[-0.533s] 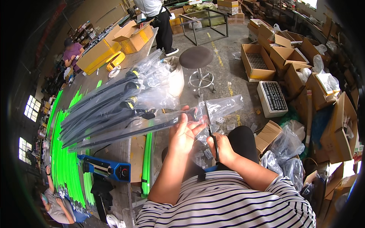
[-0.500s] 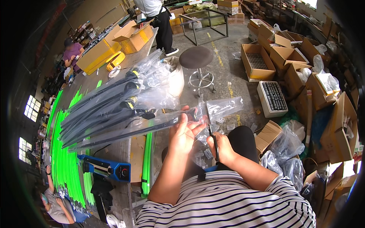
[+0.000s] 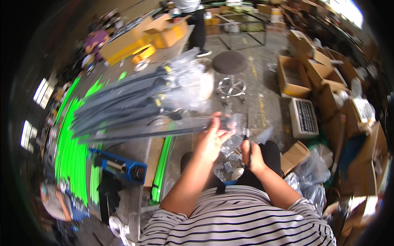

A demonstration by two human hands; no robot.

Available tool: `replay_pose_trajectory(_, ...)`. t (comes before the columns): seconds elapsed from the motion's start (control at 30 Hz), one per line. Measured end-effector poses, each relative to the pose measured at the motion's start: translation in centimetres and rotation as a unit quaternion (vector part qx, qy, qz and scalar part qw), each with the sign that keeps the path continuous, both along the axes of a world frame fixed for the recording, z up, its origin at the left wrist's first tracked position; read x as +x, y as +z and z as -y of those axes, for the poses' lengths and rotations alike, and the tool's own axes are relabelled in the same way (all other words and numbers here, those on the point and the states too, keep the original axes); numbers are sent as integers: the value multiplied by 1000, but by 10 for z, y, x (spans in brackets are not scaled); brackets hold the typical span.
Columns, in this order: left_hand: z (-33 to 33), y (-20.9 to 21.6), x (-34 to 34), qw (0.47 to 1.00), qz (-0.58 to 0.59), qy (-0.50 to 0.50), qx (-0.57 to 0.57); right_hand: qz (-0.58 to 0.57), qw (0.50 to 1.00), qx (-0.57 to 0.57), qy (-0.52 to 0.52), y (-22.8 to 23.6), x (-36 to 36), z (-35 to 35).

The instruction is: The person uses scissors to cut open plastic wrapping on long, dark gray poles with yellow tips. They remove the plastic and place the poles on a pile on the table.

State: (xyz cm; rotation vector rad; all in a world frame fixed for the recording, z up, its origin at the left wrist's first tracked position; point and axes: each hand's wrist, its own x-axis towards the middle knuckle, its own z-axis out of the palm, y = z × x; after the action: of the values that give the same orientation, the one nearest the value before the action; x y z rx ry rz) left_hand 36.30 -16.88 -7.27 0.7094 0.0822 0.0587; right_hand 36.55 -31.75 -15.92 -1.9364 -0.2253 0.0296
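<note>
The left hand pinches one end of a bagged rod between thumb and fingers; just right of it, the right hand grips scissors, blades pointing away from the body. The rod looks long, slim and dark inside clear film, reaching leftward over a grey bench. Left of the hands, this surface bears a blue machine, a heap of dark bagged pieces and bright green strips. Beyond them, a round stool stands on the floor; cardboard boxes crowd rightward; farther off stands a person in black trousers
</note>
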Motion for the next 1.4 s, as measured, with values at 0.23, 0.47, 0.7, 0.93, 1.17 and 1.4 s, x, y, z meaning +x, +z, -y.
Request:
replay_pose_trajectory(0.23,40,5,-8,970,36,88,223,-382,880,277,47,-94,-8,20)
replay_pose_trajectory(0.47,-13,95,-105,795,175,450,366,-498,795,341,60,-125,17,17)
replay_pose_trajectory(0.7,-119,125,-321,538,-48,733,413,-496,743,407,191,-156,32,14)
replay_pose_trajectory(0.93,-135,-20,-546,385,-439,783,216,-468,802,319,191,-149,20,-35)
replay_pose_trajectory(1.17,-124,-145,-586,447,-462,764,47,-421,821,306,237,-168,24,-54)
replay_pose_trajectory(1.4,-119,-106,-588,505,-706,484,113,-534,756,266,269,-171,27,-72)
